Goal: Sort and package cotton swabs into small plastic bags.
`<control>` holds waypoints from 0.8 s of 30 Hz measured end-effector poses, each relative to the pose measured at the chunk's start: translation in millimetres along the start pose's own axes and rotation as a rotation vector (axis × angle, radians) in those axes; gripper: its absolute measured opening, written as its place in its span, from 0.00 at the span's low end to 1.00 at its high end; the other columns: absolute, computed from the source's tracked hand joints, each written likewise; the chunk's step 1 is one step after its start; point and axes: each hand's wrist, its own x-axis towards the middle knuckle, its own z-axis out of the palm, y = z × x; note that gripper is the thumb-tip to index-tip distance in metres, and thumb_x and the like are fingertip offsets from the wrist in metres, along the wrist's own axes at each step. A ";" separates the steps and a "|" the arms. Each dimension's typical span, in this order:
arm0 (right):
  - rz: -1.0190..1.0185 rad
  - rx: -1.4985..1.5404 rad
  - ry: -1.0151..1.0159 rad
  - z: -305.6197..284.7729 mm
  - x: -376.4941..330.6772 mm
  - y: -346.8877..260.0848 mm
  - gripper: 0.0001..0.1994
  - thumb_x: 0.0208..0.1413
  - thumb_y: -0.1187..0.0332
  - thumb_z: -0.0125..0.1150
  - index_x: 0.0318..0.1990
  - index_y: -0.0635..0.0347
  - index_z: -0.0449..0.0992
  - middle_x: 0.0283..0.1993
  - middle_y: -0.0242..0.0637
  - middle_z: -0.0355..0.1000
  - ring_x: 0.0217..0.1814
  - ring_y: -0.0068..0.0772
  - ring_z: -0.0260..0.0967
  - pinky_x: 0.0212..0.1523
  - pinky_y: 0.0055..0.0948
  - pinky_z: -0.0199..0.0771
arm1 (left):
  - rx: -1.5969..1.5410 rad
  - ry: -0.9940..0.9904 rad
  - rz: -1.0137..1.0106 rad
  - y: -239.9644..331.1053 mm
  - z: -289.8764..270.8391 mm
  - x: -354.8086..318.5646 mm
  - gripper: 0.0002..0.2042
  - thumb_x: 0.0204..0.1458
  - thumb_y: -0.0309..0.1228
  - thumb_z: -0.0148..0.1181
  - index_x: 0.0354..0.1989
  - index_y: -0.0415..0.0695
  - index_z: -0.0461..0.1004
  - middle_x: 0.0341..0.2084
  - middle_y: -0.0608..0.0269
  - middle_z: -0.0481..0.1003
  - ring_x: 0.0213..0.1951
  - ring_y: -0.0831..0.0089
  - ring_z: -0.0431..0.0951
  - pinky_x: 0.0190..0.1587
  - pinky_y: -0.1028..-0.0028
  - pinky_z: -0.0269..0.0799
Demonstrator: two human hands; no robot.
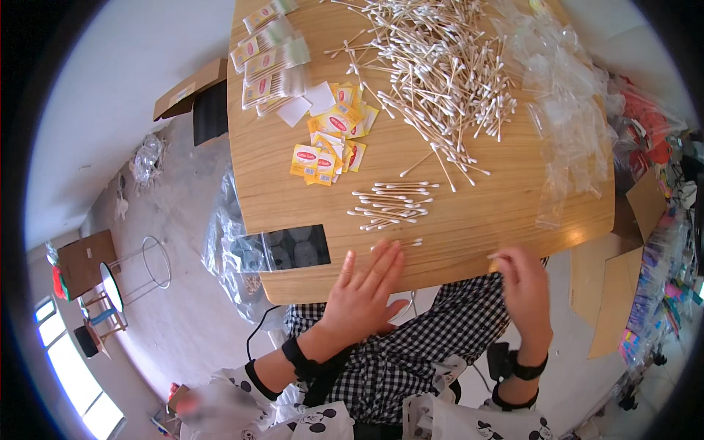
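My left hand lies with its fingers stretched out at the table's near edge. Its fingertips are beside a cotton swab, most of whose stick is hidden by the hand. Just beyond is a small group of cotton swabs lying roughly side by side. My right hand is at the near edge farther right, thumb and fingers closed together. Something small and pale shows at its fingertips, too little to name. A large loose heap of cotton swabs covers the far middle of the table.
Yellow and white printed cards lie left of the heap. Filled swab packs are stacked at the far left. Clear plastic bags cover the right side. A dark rectangular opening sits at the near left; cardboard boxes stand right.
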 end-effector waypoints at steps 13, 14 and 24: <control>0.588 -0.222 0.295 -22.5 -131.8 108.9 0.13 0.59 0.80 0.57 0.50 0.59 0.72 0.56 0.40 0.69 0.41 0.31 0.70 0.43 0.30 0.72 | -0.187 0.370 -0.006 -56.5 -47.0 72.5 0.09 0.45 0.26 0.69 0.35 0.46 0.77 0.35 0.61 0.71 0.41 0.59 0.72 0.46 0.62 0.65; 0.570 -0.149 0.325 -18.8 -128.1 106.2 0.15 0.58 0.80 0.57 0.52 0.58 0.72 0.60 0.40 0.67 0.43 0.32 0.70 0.44 0.30 0.71 | -0.187 0.344 0.003 -57.7 -47.4 73.6 0.09 0.45 0.27 0.69 0.34 0.46 0.77 0.35 0.62 0.71 0.42 0.60 0.71 0.46 0.63 0.65; 0.236 0.072 0.269 18.4 -59.2 14.4 0.12 0.58 0.80 0.57 0.49 0.63 0.74 0.55 0.44 0.71 0.47 0.36 0.72 0.48 0.31 0.73 | -0.012 0.226 0.070 -58.3 -47.8 79.4 0.09 0.46 0.30 0.68 0.31 0.46 0.73 0.33 0.63 0.68 0.43 0.60 0.70 0.47 0.63 0.64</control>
